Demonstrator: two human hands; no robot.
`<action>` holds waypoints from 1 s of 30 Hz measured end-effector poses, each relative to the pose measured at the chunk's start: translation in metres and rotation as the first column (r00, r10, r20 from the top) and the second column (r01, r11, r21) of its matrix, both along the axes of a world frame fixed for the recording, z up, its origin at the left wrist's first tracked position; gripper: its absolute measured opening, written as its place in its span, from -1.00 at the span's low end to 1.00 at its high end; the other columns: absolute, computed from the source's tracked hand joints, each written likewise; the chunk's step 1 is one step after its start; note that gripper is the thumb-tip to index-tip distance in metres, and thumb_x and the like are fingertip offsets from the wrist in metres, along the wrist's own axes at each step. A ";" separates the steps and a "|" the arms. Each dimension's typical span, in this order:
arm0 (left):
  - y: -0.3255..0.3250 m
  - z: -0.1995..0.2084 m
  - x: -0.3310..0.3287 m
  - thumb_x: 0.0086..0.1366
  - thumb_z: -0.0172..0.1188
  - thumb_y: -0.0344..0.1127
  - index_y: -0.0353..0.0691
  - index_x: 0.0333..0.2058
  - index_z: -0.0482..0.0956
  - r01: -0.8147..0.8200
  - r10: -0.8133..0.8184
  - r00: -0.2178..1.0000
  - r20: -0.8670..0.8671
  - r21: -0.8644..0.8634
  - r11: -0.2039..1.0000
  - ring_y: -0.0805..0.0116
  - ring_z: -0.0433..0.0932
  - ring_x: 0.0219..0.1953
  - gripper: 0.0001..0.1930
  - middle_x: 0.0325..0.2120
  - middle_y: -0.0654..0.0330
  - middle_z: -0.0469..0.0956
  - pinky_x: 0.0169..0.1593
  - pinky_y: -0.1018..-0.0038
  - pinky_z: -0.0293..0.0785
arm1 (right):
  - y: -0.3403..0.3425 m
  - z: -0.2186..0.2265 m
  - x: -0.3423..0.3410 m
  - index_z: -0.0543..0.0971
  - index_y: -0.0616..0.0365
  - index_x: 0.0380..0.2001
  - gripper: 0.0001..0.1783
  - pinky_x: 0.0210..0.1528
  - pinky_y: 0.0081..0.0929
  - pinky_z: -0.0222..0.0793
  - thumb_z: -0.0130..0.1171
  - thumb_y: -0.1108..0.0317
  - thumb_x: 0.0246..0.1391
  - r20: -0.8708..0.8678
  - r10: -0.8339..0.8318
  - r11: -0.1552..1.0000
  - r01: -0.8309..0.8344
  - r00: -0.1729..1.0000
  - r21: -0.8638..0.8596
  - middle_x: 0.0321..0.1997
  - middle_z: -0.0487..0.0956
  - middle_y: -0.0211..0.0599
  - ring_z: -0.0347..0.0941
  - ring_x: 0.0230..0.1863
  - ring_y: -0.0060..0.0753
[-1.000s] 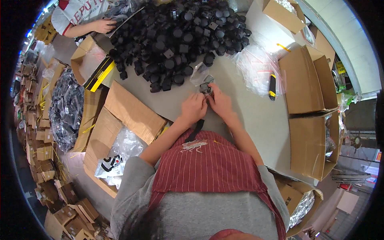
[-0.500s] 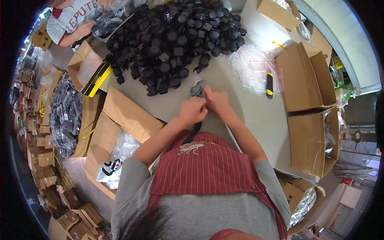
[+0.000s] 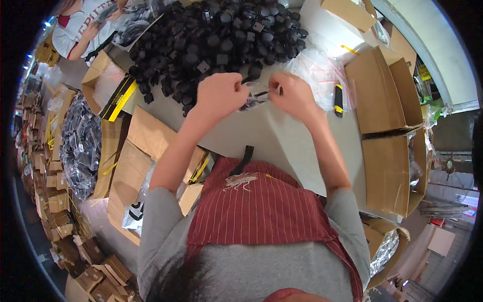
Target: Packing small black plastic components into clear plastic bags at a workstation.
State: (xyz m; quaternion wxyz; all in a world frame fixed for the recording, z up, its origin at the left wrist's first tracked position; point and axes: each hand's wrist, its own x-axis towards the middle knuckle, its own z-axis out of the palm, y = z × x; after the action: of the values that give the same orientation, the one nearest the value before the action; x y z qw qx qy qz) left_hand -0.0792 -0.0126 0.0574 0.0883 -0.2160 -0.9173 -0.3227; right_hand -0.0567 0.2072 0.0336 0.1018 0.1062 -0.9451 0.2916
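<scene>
I've got my left hand and right hand both pinching a small clear bag right by the black parts pile.

Brown cardboard boxes right; clear plastic bags beside.

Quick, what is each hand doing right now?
Left hand: closed, pinching one end of a small clear bag.
Right hand: closed, pinching the bag's other end.
</scene>
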 end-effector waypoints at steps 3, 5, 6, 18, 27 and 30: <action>0.005 -0.009 -0.009 0.02 0.17 -0.24 -0.22 -0.64 0.48 0.055 -0.057 0.998 -0.001 -0.264 0.963 -0.01 0.56 -0.52 -0.80 -0.64 0.06 0.54 -0.42 0.19 0.45 | 0.001 0.015 0.005 0.55 0.14 -0.43 -0.89 -0.29 -0.15 0.46 0.16 0.38 -0.10 -0.002 0.029 0.998 -0.029 1.000 0.060 -0.41 0.60 -0.18 0.56 -0.33 -0.01; 0.003 0.004 0.006 0.03 0.17 -0.20 -0.23 -0.62 0.47 0.041 -0.040 0.999 0.014 -0.024 0.999 0.01 0.51 -0.57 -0.77 -0.69 0.07 0.49 -0.44 0.26 0.43 | 0.001 0.023 0.001 0.54 0.14 -0.43 -0.89 -0.30 -0.15 0.46 0.15 0.40 -0.10 -0.007 0.028 1.000 -0.028 1.000 -0.004 -0.42 0.60 -0.18 0.57 -0.33 -0.01; 0.001 0.006 0.006 0.01 0.18 -0.20 -0.23 -0.63 0.49 0.031 -0.031 0.999 0.010 -0.016 0.999 0.01 0.52 -0.57 -0.78 -0.68 0.08 0.51 -0.44 0.24 0.44 | -0.002 0.021 0.001 0.54 0.14 -0.44 -0.90 -0.29 -0.15 0.46 0.15 0.41 -0.11 -0.003 0.027 1.000 -0.027 1.000 -0.010 -0.41 0.61 -0.17 0.56 -0.32 0.00; 0.017 -0.046 -0.012 0.05 0.20 -0.30 -0.17 -0.57 0.46 0.011 -0.009 0.969 -0.247 0.006 1.000 0.14 0.52 -0.48 -0.87 -0.62 0.16 0.48 -0.46 0.27 0.43 | 0.002 -0.056 -0.092 0.63 0.15 -0.17 -0.62 -0.12 -0.41 0.43 0.18 0.05 0.17 0.352 0.117 0.545 0.236 0.929 -0.805 -0.27 0.63 -0.32 0.52 -0.32 -0.36; 0.013 -0.129 0.077 0.06 0.23 -0.29 -0.17 -0.47 0.48 0.308 -0.371 0.909 -0.192 -0.291 0.906 0.17 0.55 -0.38 -0.86 -0.53 0.15 0.51 -0.43 0.25 0.50 | 0.001 -0.145 -0.082 0.42 0.08 0.05 -0.38 0.01 -0.10 0.39 0.26 -0.11 0.09 -0.036 -0.052 0.996 0.049 0.998 -0.069 -0.17 0.51 0.10 0.45 -0.05 0.14; 0.006 -0.146 0.089 0.09 0.23 -0.26 -0.19 -0.43 0.50 0.329 -0.378 0.920 -0.099 -0.326 0.886 0.16 0.57 -0.38 -0.84 -0.51 0.14 0.54 -0.42 0.26 0.52 | 0.029 -0.150 -0.072 0.44 0.21 -0.09 -0.35 -0.03 -0.15 0.40 0.37 -0.10 -0.01 0.167 -0.159 0.947 0.198 0.973 -0.254 -0.13 0.54 0.01 0.49 -0.11 0.05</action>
State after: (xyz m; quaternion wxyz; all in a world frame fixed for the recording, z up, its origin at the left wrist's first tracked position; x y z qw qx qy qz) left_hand 0.0102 -0.0064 -0.0884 0.0668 -0.4160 -0.8907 -0.1706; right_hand -0.1288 0.2364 -0.1166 0.0728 -0.0159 -0.9074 0.4136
